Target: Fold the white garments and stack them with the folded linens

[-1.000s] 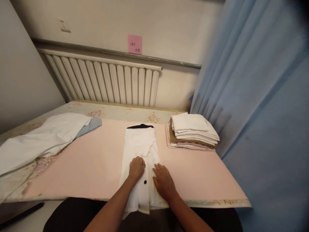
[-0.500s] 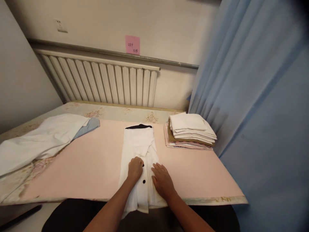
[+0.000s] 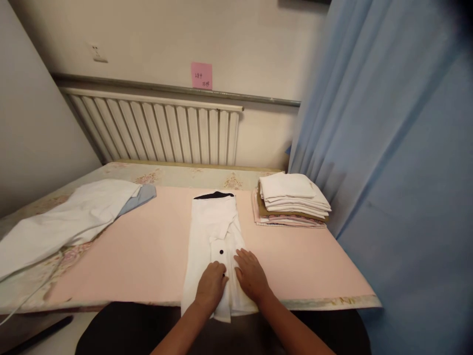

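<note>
A white shirt [image 3: 212, 222] with a black collar and black buttons lies folded into a long strip on the pink mat [image 3: 148, 246], its lower end hanging over the near table edge. My left hand [image 3: 211, 287] rests on the shirt's lower part with fingers curled, just below a black button [image 3: 221, 252]. My right hand [image 3: 251, 276] lies flat beside it on the shirt's right side, fingers stretched out.
A stack of folded clothes [image 3: 290, 199] sits at the mat's right rear. Loose white and light blue garments [image 3: 70, 219] lie at the left on the floral table cover. A radiator [image 3: 158, 128] lines the wall; a blue curtain [image 3: 388, 148] hangs at right.
My left hand has slid down the shirt toward the near edge, uncovering a black button. My right hand has stayed nearly in place.
</note>
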{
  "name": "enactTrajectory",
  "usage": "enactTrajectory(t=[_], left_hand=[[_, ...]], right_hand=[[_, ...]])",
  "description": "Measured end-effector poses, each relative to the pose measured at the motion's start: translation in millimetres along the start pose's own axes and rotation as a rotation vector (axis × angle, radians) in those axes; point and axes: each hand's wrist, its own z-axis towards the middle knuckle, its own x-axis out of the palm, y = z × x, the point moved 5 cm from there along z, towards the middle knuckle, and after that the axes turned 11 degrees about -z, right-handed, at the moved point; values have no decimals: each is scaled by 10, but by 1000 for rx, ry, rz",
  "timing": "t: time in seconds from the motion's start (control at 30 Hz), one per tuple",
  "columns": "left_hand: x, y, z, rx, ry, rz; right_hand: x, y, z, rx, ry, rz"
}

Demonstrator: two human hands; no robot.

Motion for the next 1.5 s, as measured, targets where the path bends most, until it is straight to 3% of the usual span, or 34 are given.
enactTrajectory(t=[0.33, 0.67, 1.27, 1.5], left_hand=[[-12, -38, -82, -16, -28, 22], [26, 157, -28, 71, 14, -88], [38, 151, 13, 44, -9, -61], [35, 96, -24, 93, -21, 17]], right_hand=[[-25, 6, 3, 11, -10, 16], [-28, -3, -4, -1, -31, 30], [0, -17, 3, 3, -13, 3], [4, -12, 0, 4, -13, 3]])
